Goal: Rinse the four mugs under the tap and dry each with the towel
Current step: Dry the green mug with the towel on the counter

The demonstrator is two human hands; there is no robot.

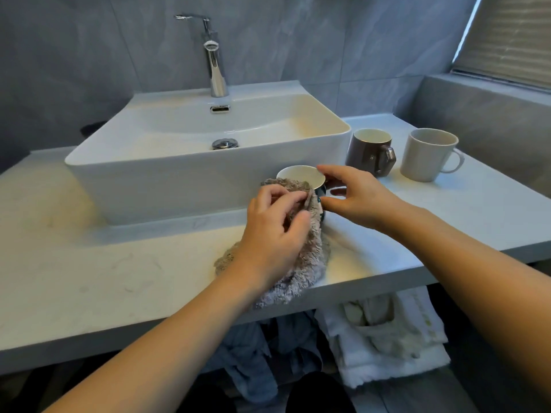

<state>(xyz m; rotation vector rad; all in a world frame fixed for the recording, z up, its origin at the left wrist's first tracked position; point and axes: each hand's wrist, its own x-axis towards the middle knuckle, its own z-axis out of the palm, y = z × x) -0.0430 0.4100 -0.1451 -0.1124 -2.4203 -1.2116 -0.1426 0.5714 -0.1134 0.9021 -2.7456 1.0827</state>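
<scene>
A dark mug with a white inside (299,175) stands upright on the counter in front of the basin. My left hand (275,231) grips a grey-beige towel (310,257) and presses it against the mug's left side. My right hand (351,193) holds the mug from the right, fingers curled at its rim and side. A brown mug (368,150) and a white mug (426,155) stand upright to the right, handles pointing right. No fourth mug is in view. The chrome tap (216,64) is not running.
The white basin (190,162) sits on the pale counter (89,263), its front wall just behind the mug. Blue and white cloths (372,338) hang below the counter's front edge. A ledge and window blind stand at the far right.
</scene>
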